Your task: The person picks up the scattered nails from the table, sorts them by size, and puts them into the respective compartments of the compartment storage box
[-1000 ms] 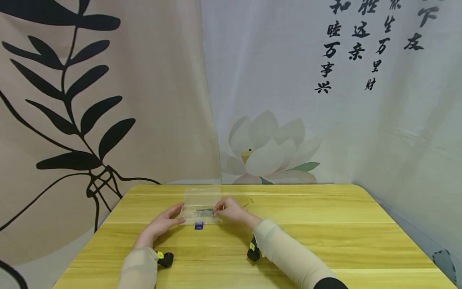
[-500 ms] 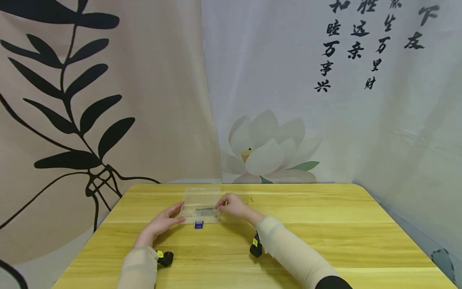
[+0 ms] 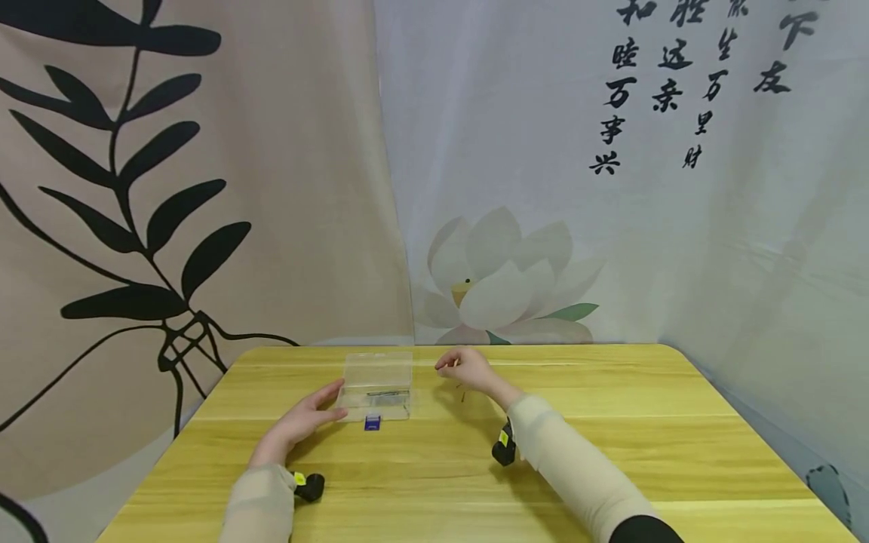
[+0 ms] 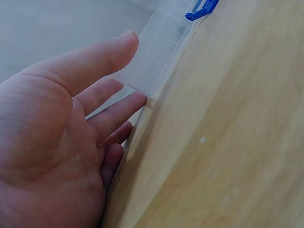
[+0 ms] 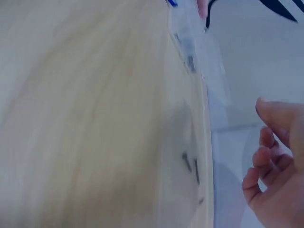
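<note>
A clear plastic box [image 3: 353,412] lies with its lid [image 3: 378,368] swung back and a blue latch [image 3: 372,424] at the front. Thin dark pieces [image 3: 388,393] lie inside. My left hand [image 3: 305,418] is at the box's left end; in the left wrist view its relaxed fingers touch the corner, thumb over the side. Right of the box, my right hand [image 3: 471,371] hovers above the table, loosely curled, with nothing visible between finger and thumb. In the right wrist view, small dark screws [image 5: 186,162] lie on the table below that hand [image 5: 280,166].
The wood-grain table [image 3: 611,445] stretches to both sides and in front of the box. A printed cloth backdrop [image 3: 326,188] hangs behind its far edge. Black wrist cameras [image 3: 309,487] sit on both sleeves.
The right hand has left the box's right end and moved right and slightly back, over the loose screws. The left hand keeps its place at the box.
</note>
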`<state>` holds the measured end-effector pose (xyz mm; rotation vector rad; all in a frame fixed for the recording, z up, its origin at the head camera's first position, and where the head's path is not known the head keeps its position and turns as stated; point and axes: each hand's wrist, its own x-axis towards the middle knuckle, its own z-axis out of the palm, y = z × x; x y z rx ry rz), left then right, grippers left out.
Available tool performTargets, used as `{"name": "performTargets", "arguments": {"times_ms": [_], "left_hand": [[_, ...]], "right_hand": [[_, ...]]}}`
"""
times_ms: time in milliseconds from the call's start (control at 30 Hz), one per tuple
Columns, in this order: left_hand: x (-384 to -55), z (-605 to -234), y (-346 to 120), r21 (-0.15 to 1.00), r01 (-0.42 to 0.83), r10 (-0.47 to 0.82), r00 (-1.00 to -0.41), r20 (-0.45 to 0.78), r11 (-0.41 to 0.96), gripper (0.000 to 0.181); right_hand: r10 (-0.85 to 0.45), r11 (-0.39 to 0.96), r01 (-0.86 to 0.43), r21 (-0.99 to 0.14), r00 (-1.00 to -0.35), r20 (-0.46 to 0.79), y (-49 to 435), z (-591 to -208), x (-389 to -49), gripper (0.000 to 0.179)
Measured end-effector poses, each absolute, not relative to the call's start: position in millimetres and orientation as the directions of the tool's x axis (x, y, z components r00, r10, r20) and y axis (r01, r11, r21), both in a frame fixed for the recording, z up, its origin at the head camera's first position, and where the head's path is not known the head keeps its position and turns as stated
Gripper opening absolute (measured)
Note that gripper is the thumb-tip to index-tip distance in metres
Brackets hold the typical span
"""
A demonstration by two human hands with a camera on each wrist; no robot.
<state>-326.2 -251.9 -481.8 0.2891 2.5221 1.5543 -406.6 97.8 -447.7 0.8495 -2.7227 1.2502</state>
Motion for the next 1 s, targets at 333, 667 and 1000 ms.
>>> {"name": "performTargets", "arguments": {"times_ms": [333,667,1000], "left_hand": [[-324,-481,-252,0.882,0.075,0.238,-0.97,-0.043,0.465,0.076],[-323,-481,-253,0.89,0.077,0.248,-0.968,-0.042,0.45,0.076],[-322,-480,-251,0.884,0.073,0.234,-0.971,-0.041,0.461,0.076]], "right_hand": [[-0.266,0.52,-0.279,-0.808,-0.951,0.157,137,-463,-416,0.021],[-0.156,0.511,-0.202,-0.835,-0.978,0.141,151,-482,-422,0.018],[-0.123,0.597,-0.169,-0.784,-0.985,0.119,144,-483,-419,0.012]]}}
